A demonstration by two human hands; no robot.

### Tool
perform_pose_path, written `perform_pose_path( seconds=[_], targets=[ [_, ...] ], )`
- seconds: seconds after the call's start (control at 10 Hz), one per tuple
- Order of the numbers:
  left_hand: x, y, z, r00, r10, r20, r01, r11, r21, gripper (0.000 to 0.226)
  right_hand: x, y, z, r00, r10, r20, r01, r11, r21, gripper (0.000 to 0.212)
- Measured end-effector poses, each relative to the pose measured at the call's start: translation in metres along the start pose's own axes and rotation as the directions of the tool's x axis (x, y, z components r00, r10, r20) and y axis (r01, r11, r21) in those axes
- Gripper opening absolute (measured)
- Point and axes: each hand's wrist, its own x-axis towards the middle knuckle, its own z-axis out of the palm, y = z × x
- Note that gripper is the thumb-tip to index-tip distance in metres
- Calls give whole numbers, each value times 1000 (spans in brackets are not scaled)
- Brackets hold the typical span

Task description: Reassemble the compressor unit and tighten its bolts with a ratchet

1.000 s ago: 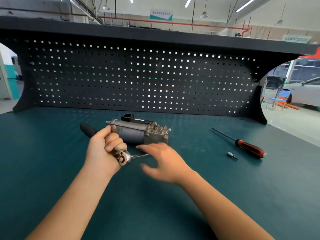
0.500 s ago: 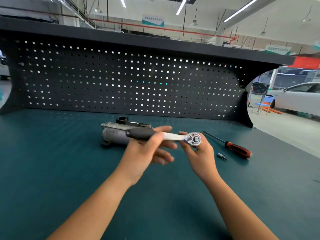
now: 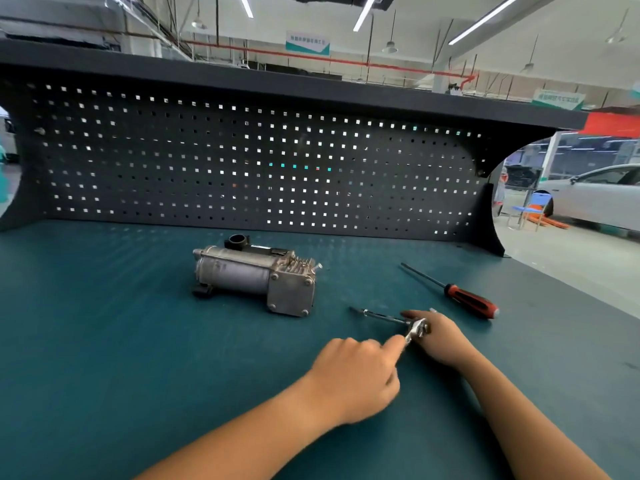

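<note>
The compressor unit [image 3: 256,278] lies on its side at frame centre on the green bench mat [image 3: 104,323], apart from both hands. Lower right of centre, the left hand [image 3: 356,372] is closed on the handle of the ratchet [image 3: 417,330]; the right hand [image 3: 441,337] holds its head. An extension bar [image 3: 381,317] projects from the head toward frame left. A red-handled screwdriver [image 3: 464,296] lies at right, near the right hand but not touching it. A perforated back panel [image 3: 242,161] spans the upper frame.

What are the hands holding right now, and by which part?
The ratchet: the left hand grips its handle, and the right hand pinches its head end, where a thin bar sticks out. The compressor unit lies untouched.
</note>
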Motion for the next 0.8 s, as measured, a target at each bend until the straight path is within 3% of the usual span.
perform_pose_path(
  seconds=[0.1,0.2,0.3,0.4,0.5,0.6,0.7,0.8],
  targets=[
    [20,17,12,997,-73,38,72,997,31,24,2,4,-6,957,221,-188,-175,957,231,38],
    [44,28,18,989,-127,71,130,991,-30,26,-5,4,-8,948,242,-206,-174,938,301,21],
    [66,30,18,987,-137,88,148,980,-134,36,-9,2,-9,945,233,-230,-152,935,321,18],
    [76,28,26,973,-133,190,173,962,-211,43,-6,2,-10,929,263,-260,-161,921,356,22],
    [79,24,41,939,-76,336,138,977,-164,56,-7,9,-10,906,345,-245,-232,888,396,26],
    [85,16,49,947,-51,316,110,979,-173,51,-7,13,-9,890,388,-241,-269,871,411,27],
    [83,14,44,941,-44,336,132,961,-242,45,-7,12,-12,875,396,-278,-262,871,416,25],
    [68,-1,35,958,-95,270,191,914,-358,48,-8,8,-14,880,375,-292,-226,871,436,21]
  ],
)
